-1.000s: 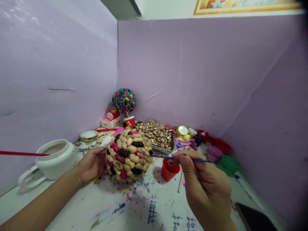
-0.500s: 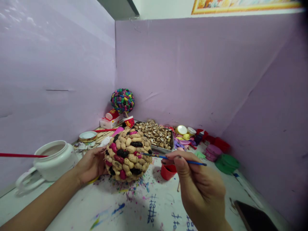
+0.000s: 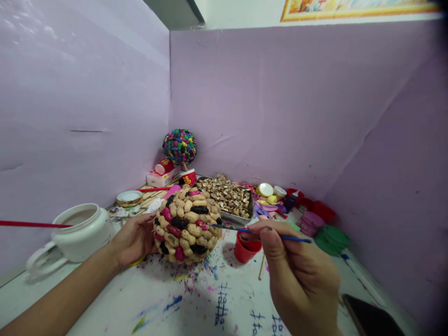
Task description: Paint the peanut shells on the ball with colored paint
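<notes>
A ball covered in peanut shells (image 3: 187,225), some painted black and pink, rests on the paint-spattered table (image 3: 217,298). My left hand (image 3: 135,238) cups its left side, fingers curled against it. My right hand (image 3: 297,275) pinches a thin blue paintbrush (image 3: 261,233) whose tip touches the ball's right side. A small red paint cup (image 3: 246,247) stands just behind the brush, partly hidden by my right hand.
A white jar (image 3: 82,228) with a red brush (image 3: 33,224) in it stands at the left. Behind are a metal tray of peanut shells (image 3: 229,198), a finished multicoloured shell ball (image 3: 179,146), paint pots and lids (image 3: 315,219), and a dark phone (image 3: 369,317) at lower right. Purple walls enclose the table.
My right hand pushed the brush leftward along the ball half a second ago, then drew back right a little. The ball and my left hand stay put.
</notes>
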Tool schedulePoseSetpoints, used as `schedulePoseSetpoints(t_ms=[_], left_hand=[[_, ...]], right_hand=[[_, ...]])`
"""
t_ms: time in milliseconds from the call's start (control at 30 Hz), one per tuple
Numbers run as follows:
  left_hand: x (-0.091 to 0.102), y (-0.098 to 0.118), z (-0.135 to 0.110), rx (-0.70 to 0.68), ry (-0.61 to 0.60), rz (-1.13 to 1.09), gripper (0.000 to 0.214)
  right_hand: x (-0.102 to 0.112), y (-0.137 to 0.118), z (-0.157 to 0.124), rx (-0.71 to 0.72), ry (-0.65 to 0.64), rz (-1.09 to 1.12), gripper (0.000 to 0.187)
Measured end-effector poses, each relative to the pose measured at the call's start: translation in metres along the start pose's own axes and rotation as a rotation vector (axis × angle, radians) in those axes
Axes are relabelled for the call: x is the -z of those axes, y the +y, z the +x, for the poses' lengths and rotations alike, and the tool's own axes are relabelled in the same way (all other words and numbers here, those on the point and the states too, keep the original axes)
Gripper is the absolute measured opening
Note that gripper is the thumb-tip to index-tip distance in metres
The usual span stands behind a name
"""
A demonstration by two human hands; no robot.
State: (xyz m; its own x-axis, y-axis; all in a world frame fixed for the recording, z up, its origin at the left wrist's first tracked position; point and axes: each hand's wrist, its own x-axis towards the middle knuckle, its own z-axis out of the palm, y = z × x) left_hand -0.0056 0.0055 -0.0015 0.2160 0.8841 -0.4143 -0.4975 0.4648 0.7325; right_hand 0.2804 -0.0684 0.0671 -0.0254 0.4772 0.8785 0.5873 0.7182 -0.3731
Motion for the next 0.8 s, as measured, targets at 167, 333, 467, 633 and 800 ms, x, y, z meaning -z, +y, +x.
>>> schedulePoseSetpoints(t_ms=[167,333,467,633,800], left_hand=[[0.0014,-0.0013,0.0,-0.01,0.02,-0.009,0.051],[0.0009,-0.0018,-0.0011,-0.007,0.015,-0.013,0.051],[0.001,-0.0016,-0.0008,-0.004,0.024,-0.008,0.048],[0.0023,-0.0016,0.0005,-0.009,0.015,-0.017,0.047],[0.0019,-0.0017,0.0004,-0.015,0.026,-0.024,0.043]], right_hand=[[-0.0028,0.0008,-0.0005,0.007,-0.073,0.025,0.017],[0.0006,0.0019,0.0008,0.021,-0.014,-0.043,0.015],[0.0006,0.0014,-0.0006,0.025,-0.018,-0.015,0.015],[-0.0016,0.0019,-0.0024,0.003,-0.058,0.023,0.014],[0.0012,0.0014,0.0005,0.023,-0.025,-0.02,0.014]])
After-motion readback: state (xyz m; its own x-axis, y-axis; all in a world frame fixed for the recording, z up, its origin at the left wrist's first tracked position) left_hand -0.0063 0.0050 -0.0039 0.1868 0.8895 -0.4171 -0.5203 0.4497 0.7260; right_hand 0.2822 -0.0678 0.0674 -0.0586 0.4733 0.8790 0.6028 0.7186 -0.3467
